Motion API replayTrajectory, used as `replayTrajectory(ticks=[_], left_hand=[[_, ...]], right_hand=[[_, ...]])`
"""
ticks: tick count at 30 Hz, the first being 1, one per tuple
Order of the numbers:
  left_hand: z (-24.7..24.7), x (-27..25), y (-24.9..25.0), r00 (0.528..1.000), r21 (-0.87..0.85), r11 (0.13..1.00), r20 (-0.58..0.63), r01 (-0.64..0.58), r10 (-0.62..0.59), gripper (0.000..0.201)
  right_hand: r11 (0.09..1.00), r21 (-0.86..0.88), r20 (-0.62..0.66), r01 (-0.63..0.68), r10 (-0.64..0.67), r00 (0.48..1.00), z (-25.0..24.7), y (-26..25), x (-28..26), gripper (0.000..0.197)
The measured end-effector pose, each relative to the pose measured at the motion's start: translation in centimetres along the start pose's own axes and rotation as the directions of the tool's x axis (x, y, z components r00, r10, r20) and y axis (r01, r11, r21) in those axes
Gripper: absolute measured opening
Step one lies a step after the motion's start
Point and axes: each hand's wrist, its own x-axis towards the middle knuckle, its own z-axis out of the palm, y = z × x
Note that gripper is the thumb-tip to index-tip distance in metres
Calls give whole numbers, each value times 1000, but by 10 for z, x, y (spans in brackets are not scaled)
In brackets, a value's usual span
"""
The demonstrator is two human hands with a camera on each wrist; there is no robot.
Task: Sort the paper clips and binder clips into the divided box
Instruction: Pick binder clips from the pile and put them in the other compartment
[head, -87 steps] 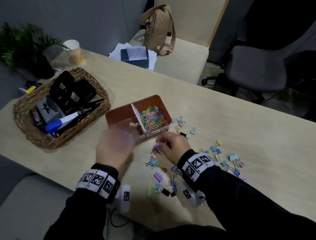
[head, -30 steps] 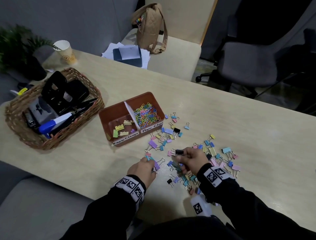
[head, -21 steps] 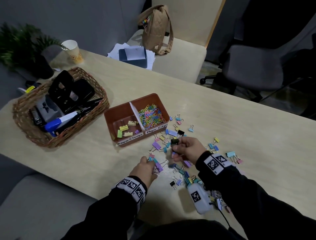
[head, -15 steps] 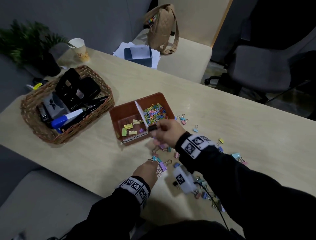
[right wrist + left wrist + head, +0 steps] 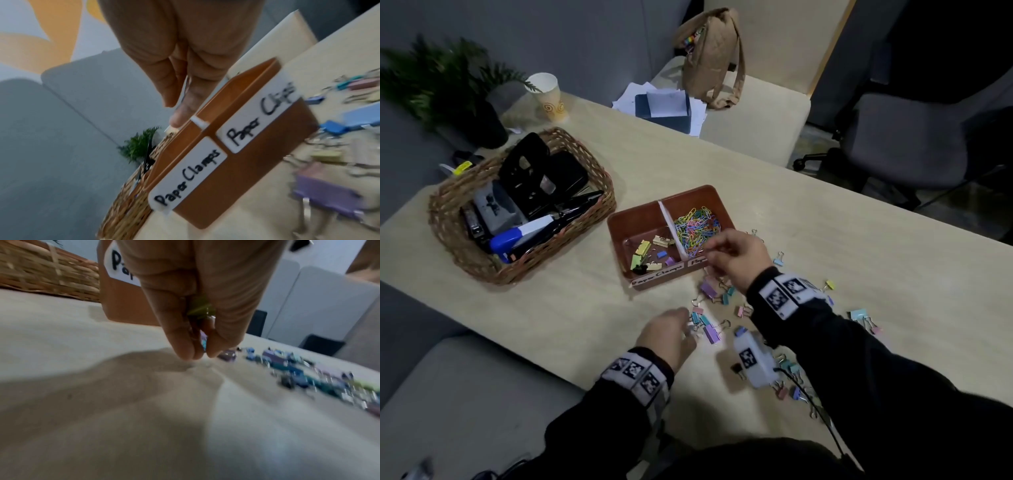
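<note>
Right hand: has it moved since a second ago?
Yes. The right hand left the loose binder clips on the table and now hovers at the divided box front edge.

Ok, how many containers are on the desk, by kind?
Basket: 1
Box: 1
Cup: 1
Total: 3

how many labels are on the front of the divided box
2. The Paper Clamps label is on the divided box's front wall under the left compartment; the Paper Clips label beside it under the right one. Other walls may hide more.
</note>
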Motion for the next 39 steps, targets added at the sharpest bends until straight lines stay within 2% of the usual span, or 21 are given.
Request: replayTrajectory(ticks=[2,4,6,9,12,15,17,18,20,22,24,26,28,30,35,37,39], left_hand=[[-21,6,2,988,-80,996,-149,35,-47,13],[-46,17,1,954,-129,991,-292,32,-69,18],[-69,33,-3,930,-124,992,-359,33,-76,15],[-87,57,-12,932,-65,991,-338,114,-130,18],[-87,66,-19,944,-11,986,-285,168,-164,27],[-79,57,-18,934,-15,991,-333,129,-127,34],[-69,47,-14,910,-41,998,-410,55,-67,27],[-61,42,-12,912,-47,999,-408,14,-32,22],[-40,34,-6,960,-67,998,-279,-21,2,14],[-19,26,3,998,-32,999,-64,15,-17,18],[1,20,10,994,69,997,95,45,-52,37],[17,20,13,984,123,992,169,31,-51,59],[26,22,12,976,165,986,215,-2,-34,63],[31,26,10,974,199,979,226,-40,-6,56],[33,31,6,981,175,983,196,-51,16,35],[34,31,5,982,142,989,186,-33,6,33],[36,31,4,984,124,992,178,-25,2,34]], right_hand=[[989,-147,-37,-25,20,999,-20,20,-10,26],[943,-322,-34,-80,73,997,-35,43,-23,23],[866,-488,12,-104,126,992,-45,65,-35,22],[725,-686,123,-55,190,974,-49,86,-49,22],[665,-747,179,-18,227,957,-50,92,-59,21],[656,-755,183,21,179,967,-49,94,-59,19],[644,-762,186,60,130,974,-47,97,-54,16],[634,-769,185,81,99,978,-46,99,-50,15],[603,-789,155,123,1,988,-43,103,-44,16],[580,-802,114,144,-89,990,-39,105,-38,22],[545,-820,142,174,-102,985,-36,106,-30,32],[458,-846,255,272,-100,962,-29,106,-17,47],[397,-839,368,372,-90,926,-21,104,-5,56],[349,-835,437,426,-52,898,-12,98,5,59],[254,-868,463,427,98,881,0,89,19,70],[236,-872,463,429,113,879,1,89,19,60],[232,-872,460,431,88,883,1,88,17,41]])
